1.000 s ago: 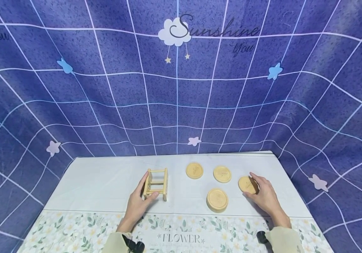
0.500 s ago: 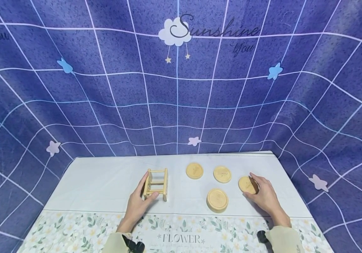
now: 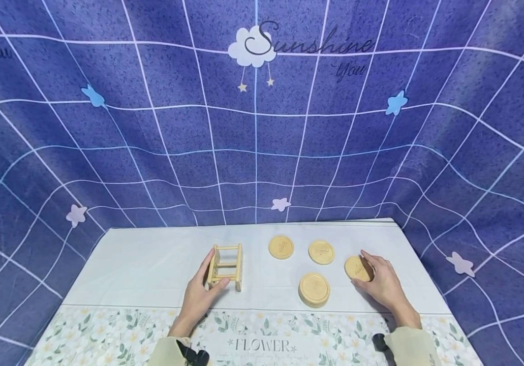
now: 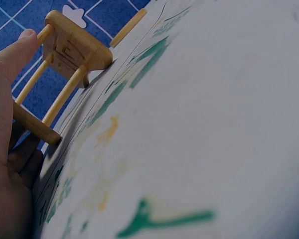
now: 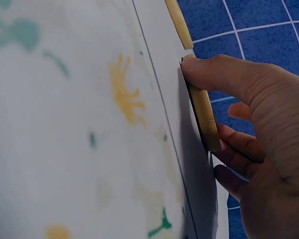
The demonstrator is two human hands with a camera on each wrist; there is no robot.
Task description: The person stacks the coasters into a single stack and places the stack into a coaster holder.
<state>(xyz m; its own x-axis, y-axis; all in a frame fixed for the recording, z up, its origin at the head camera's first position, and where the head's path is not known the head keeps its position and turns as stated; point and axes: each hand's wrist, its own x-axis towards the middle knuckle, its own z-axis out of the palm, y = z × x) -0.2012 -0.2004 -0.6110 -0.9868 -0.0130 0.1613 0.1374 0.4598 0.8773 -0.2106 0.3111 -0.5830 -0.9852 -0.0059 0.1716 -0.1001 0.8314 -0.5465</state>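
My left hand (image 3: pixel 197 295) grips a small wooden coaster holder (image 3: pixel 239 269) left of the table's middle. Its two side panels are joined by round rods. In the left wrist view the thumb lies on a rod of the holder (image 4: pixel 74 47), and the other fingers go behind the nearer panel, partly hidden. At the right, my right hand (image 3: pixel 386 284) holds a round wooden coaster (image 3: pixel 355 267) by its edges, thumb at the near side and fingers at the far side. The right wrist view shows this coaster (image 5: pixel 204 117) edge-on, low over the white cloth.
Two single coasters, one left (image 3: pixel 281 247) and one right (image 3: pixel 321 252), lie flat toward the back. A short coaster stack (image 3: pixel 314 290) stands nearer the front between the hands. A floral cloth strip (image 3: pixel 262 328) runs along the front; a blue gridded curtain (image 3: pixel 257 168) hangs behind.
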